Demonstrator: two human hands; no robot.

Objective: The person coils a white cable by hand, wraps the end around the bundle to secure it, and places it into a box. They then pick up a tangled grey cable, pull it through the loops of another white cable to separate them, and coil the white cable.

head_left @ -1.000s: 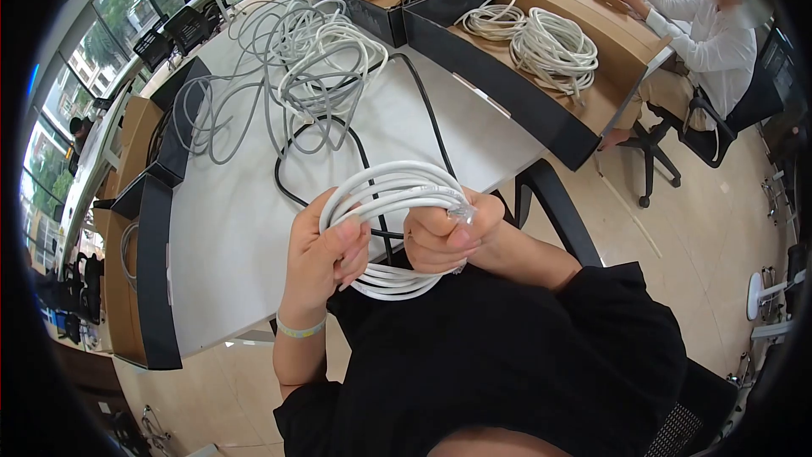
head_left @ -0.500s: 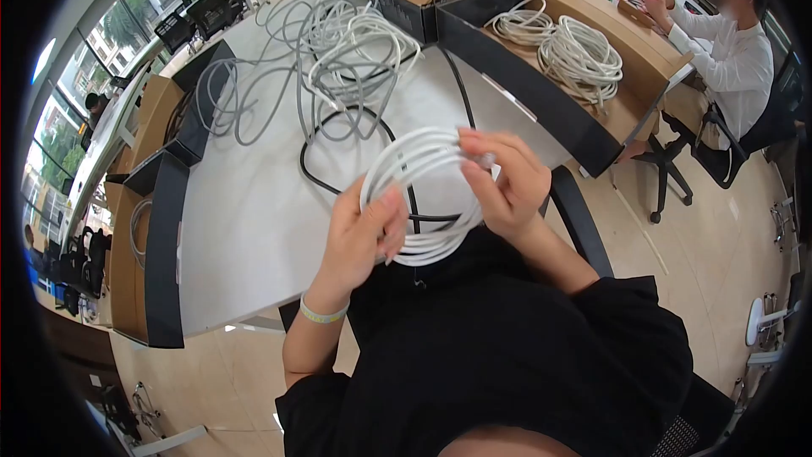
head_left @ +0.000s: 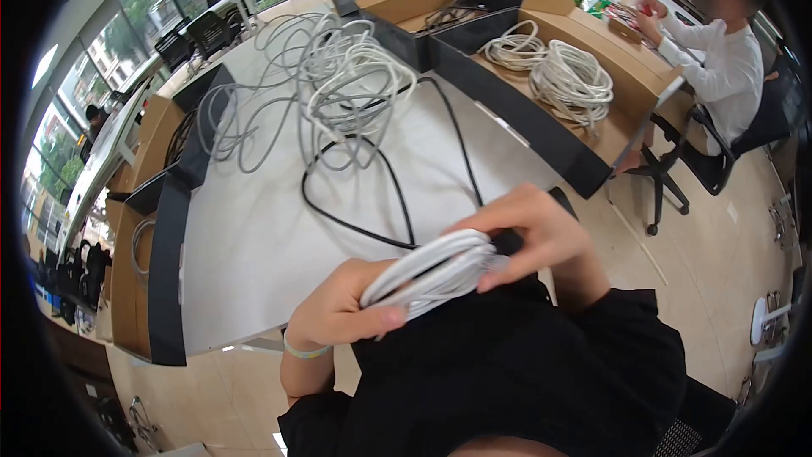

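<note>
A coiled white cable is held in front of my chest, tilted so its loops look narrow. My left hand grips the coil's left end, thumb on the near side. Around its right end closes my right hand, fingers over the top and thumb below. A small dark thing shows by the right palm; I cannot make out what it is. Beyond my hands, a black cable loops across the white table. A tangled heap of grey and white cables lies farther back.
To the right, an open black box holds coiled white cables. Another box with dark cables stands at the back. Along the left edge are more boxes. A person in a white shirt sits at the far right.
The coil has come lower and closer to my body and has turned from a round, open view to a flatter one. Both hands moved down with it, still gripping.
</note>
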